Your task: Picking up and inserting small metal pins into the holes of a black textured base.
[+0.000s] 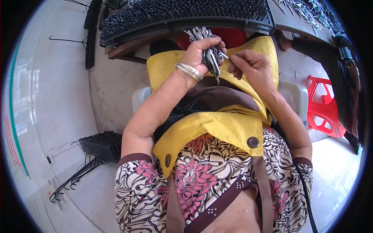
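Observation:
My left hand (197, 54), with bangles at the wrist, is closed round a bundle of thin, dark and silvery metal strips (211, 61). The strips stick out above and below the fist at uneven angles. Just to the right, my right hand (252, 68) is closed in a pinch. A single light-coloured strip (225, 56) reaches from the bundle's side to those fingertips, and I seem to grip its end. Both hands are over my yellow apron (213, 120), in front of a black rack (186, 25) packed with upright dark pieces.
More loose metal strips (303, 11) lie on the table at the far right. Another person's dark-clothed leg (316, 50) is near a red plastic stool (324, 108). Black trays (103, 145) and hooked metal rods (74, 176) stand on the left floor.

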Demonstrator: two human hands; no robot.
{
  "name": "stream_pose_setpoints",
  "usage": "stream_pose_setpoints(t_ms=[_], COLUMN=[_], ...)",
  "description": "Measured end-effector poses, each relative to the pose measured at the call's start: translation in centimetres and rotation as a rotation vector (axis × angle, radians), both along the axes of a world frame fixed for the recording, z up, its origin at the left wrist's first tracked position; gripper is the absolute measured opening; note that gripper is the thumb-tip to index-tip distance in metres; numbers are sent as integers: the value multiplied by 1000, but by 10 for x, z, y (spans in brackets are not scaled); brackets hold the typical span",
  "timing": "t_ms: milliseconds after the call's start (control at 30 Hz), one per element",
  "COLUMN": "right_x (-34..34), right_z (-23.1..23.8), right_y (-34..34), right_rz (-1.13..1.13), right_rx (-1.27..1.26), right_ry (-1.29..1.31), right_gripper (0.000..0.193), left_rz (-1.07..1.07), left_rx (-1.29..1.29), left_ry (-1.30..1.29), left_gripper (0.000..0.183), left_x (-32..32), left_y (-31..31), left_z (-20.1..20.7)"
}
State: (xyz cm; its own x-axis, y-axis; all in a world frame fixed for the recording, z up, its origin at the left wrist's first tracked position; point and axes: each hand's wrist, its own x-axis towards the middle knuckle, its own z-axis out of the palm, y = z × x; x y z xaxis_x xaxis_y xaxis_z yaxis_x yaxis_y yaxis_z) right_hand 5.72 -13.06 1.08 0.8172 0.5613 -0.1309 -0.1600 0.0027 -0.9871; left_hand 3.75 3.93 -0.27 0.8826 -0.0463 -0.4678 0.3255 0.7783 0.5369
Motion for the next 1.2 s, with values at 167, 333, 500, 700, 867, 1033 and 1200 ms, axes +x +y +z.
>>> stream_pose_setpoints(t_ms=[167,333,500,700,867,1033,1200], right_x=[-16,-20,-22,-27,-26,-28,-31], right_z=[-8,-3,-13,-8,-18,-26,-26], right_y=[7,9,18,25,24,23,25], right_rz=[178,34,120,57,61,45,-22], right_rx=[-165,-190,34,9,-37,64,227], right_ry=[-85,71,236,252,233,224,439], right_gripper=[11,27,39,26,25,28,27], left_rz=[-16,64,107,231,218,176,210], left_rx=[-102,-208,-79,150,241,194,336], left_ry=[75,128,112,-42,-145,-154,-184], left_gripper=[10,12,6,5,8,8,9], left_x=[2,7,7,4,4,4,5], left_y=[4,5,-6,-20,-25,-24,-26], left_z=[-20,-17,-10,1,-1,3,1])
